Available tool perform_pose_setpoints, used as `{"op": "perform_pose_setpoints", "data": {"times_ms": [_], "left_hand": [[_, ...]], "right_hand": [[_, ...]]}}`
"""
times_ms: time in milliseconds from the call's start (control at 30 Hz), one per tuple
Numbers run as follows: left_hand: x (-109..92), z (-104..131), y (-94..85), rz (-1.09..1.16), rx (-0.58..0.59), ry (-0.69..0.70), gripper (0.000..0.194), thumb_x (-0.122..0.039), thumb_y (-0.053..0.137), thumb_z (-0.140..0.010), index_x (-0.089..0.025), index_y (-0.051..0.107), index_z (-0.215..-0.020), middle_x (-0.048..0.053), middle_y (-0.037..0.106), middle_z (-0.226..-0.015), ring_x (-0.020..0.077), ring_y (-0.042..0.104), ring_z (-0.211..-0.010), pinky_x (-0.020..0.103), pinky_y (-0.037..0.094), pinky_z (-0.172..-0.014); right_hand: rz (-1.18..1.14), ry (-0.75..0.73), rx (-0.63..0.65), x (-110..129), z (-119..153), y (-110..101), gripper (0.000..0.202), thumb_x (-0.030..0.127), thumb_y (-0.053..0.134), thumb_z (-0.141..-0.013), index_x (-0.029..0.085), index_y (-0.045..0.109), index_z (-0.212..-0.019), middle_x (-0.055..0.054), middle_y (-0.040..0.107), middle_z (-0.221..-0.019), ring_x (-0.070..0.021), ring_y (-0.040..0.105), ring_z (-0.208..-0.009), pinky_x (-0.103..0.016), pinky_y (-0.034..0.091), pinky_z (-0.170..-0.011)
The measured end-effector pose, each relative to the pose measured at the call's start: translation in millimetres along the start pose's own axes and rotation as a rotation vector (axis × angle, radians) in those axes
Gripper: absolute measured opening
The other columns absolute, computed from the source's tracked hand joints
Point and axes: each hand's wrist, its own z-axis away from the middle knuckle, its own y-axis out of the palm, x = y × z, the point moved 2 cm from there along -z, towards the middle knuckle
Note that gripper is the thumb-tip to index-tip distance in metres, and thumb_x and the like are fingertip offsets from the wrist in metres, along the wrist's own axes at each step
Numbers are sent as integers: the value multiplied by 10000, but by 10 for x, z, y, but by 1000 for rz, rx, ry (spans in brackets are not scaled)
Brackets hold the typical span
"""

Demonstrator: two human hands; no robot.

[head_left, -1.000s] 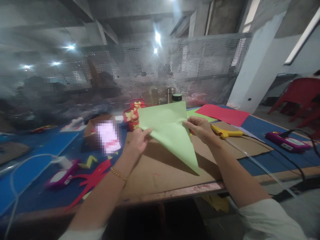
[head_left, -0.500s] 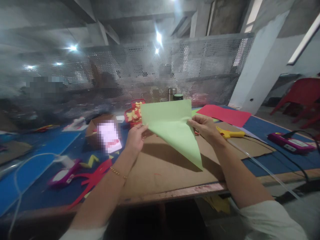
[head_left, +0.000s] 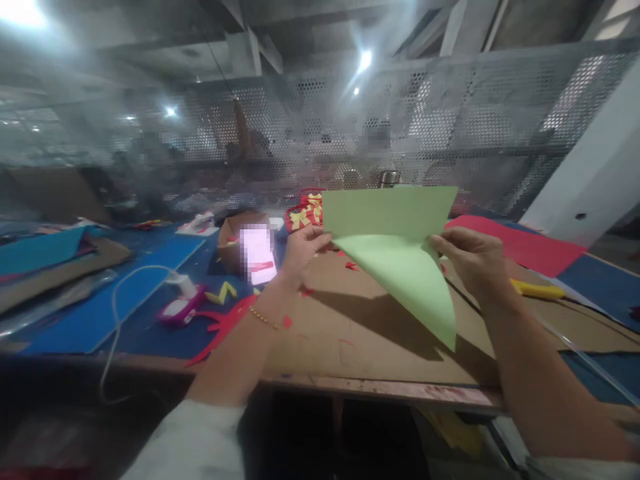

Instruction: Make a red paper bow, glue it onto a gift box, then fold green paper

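Between my two hands a light green sheet of paper (head_left: 390, 213) is held up above the cardboard (head_left: 330, 340). Its lower part bends toward me and tapers to a corner hanging low on the right. My left hand (head_left: 306, 252) pinches the sheet's left edge between thumb and fingers. On the opposite edge my right hand (head_left: 470, 257) grips it the same way. Small red paper scraps (head_left: 287, 322) lie on the cardboard under the sheet. Part of the board behind the paper is hidden.
Left of my arm are a lit phone (head_left: 263, 267) leaning on a brown box (head_left: 230, 247), red paper strips (head_left: 225, 330) and a purple device (head_left: 180, 310). To the right lie a yellow-handled tool (head_left: 540, 289) with a cord and red paper (head_left: 525, 243). Perforated metal panels stand behind.
The view has turned left, so everything sits further right in the picture. Both hands still hold the green paper, whose upper part now looks wider and flatter.
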Motion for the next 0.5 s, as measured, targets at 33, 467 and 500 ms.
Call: {"op": "perform_pose_setpoints", "data": {"times_ms": [33, 467, 500], "left_hand": [[-40, -2, -20, -40, 25, 27, 108, -164, 848, -646, -168, 754, -699, 30, 724, -676, 134, 627, -637, 261, 492, -659], [-699, 446, -423, -981, 311, 899, 167, -367, 686, -903, -226, 765, -860, 54, 713, -924, 192, 634, -885, 364, 516, -835], [-604, 529, -485, -1044, 357, 954, 173, -331, 633, -943, -227, 765, -900, 68, 708, -950, 198, 627, -906, 370, 512, -821]], "right_hand": [[11, -19, -13, 20, -30, -3, 381, 539, 824, -717, 212, 653, -621, 19, 534, -552, -126, 453, -539, -277, 378, -514], [449, -843, 5, 702, 448, -157, 180, 171, 619, -984, 256, 768, -930, -32, 722, -878, -138, 661, -760, -280, 517, -664], [462, -841, 121, 632, 581, -142, 219, 149, 574, -1001, 257, 764, -984, -41, 725, -907, -141, 673, -785, -286, 529, -687]]}}
